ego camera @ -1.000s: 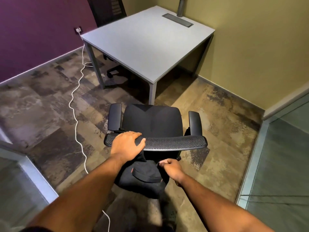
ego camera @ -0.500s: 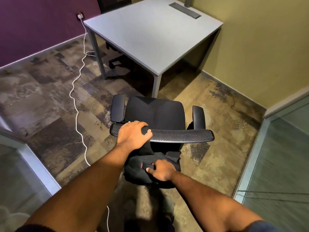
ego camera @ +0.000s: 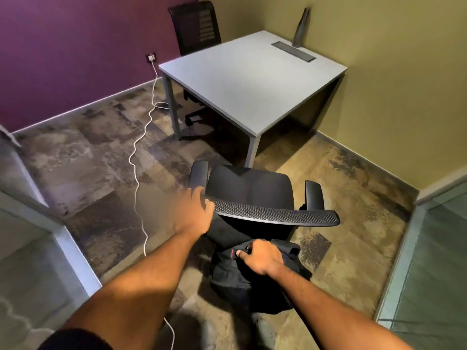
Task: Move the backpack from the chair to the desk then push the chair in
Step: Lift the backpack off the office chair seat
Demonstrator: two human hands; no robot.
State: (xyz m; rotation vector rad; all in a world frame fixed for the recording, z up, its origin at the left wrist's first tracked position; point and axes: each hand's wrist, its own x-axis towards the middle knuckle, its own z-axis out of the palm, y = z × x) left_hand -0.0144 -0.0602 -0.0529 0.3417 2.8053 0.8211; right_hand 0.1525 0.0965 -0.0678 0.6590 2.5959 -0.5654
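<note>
A black office chair point(ego camera: 252, 190) stands a short way in front of the grey desk point(ego camera: 252, 82), its mesh backrest top point(ego camera: 275, 212) toward me. A black backpack point(ego camera: 242, 281) hangs behind the backrest, low and close to my legs. My right hand point(ego camera: 260, 256) is closed on the fabric at the top of the backpack. My left hand point(ego camera: 194, 210), blurred, lies at the left end of the backrest with its fingers spread, touching the rim but not clearly gripping it. The seat is bare.
A white cable point(ego camera: 141, 157) runs from a wall socket point(ego camera: 151, 57) across the carpet to my left. A second black chair point(ego camera: 195, 29) stands behind the desk. Glass partitions point(ego camera: 38, 248) flank me on both sides. A grey post point(ego camera: 302, 26) rises at the desk's back.
My right hand has taken the backpack's top and drawn it back and lower behind the backrest. My left hand has slid to the backrest's left end and loosened. The view tilted up.
</note>
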